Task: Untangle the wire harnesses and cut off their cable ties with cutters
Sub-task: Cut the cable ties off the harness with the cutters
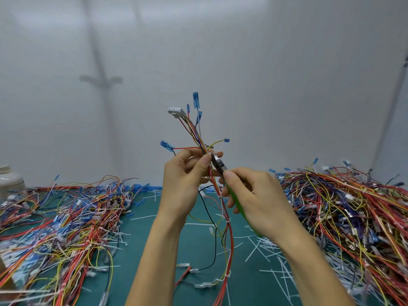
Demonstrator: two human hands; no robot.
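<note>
My left hand (pixel 187 173) holds a wire harness (pixel 197 133) upright in mid-air, thumb and fingers pinching the bundle. Its white connector (pixel 176 111) and blue terminals fan out above; red, yellow and black wires hang down to the mat. My right hand (pixel 249 195) grips green-handled cutters (pixel 218 164), whose metal jaws sit against the bundle right at my left fingertips. White cable ties (pixel 227 221) still wrap the hanging part lower down.
A heap of tangled harnesses (pixel 66 217) covers the left of the green mat (pixel 154 228), a bigger heap (pixel 344 213) the right. Cut white tie pieces (pixel 262 248) litter the mat between. A white container (pixel 10 180) stands far left before the grey wall.
</note>
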